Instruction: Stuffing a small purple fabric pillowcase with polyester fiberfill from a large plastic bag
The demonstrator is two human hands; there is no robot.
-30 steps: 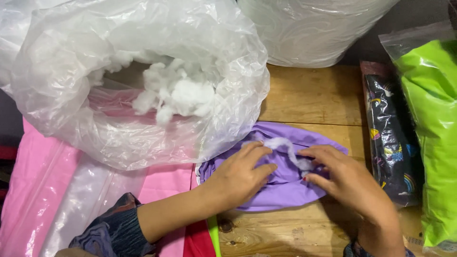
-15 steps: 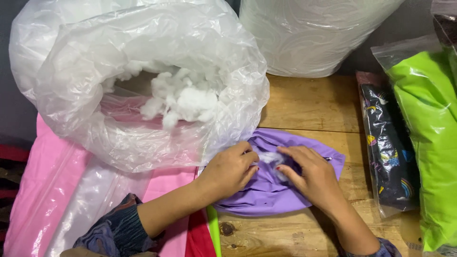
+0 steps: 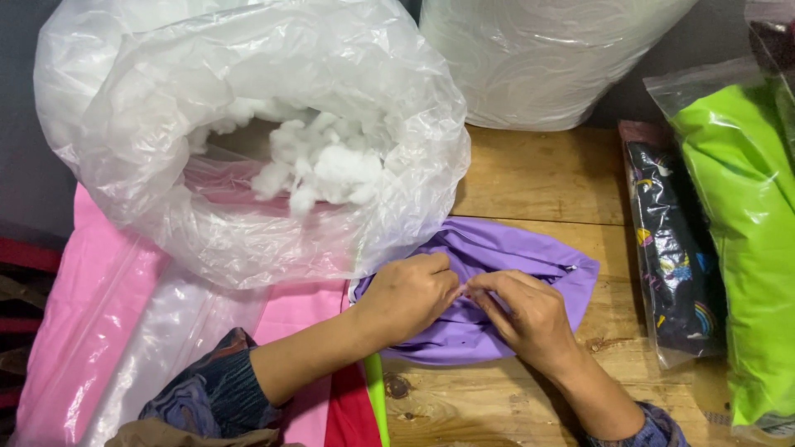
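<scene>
From the stuffing bag (image 3: 248,165) at left, I see my left hand (image 3: 410,294) and right hand (image 3: 526,314) both pinching the purple cover (image 3: 513,252) on the worktop (image 3: 530,174), closing its opening, I judge; next needs a steady zip pull.

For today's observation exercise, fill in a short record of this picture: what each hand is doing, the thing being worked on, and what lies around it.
left hand: left hand pinches the purple fabric cover at its opening
right hand: right hand pinches the same edge, fingertips meeting the left
surface: wooden table
behind the hands: clear plastic bag holding white stuffing
right side: dark patterned packet, bright green packet
left side: pink sheet
</scene>
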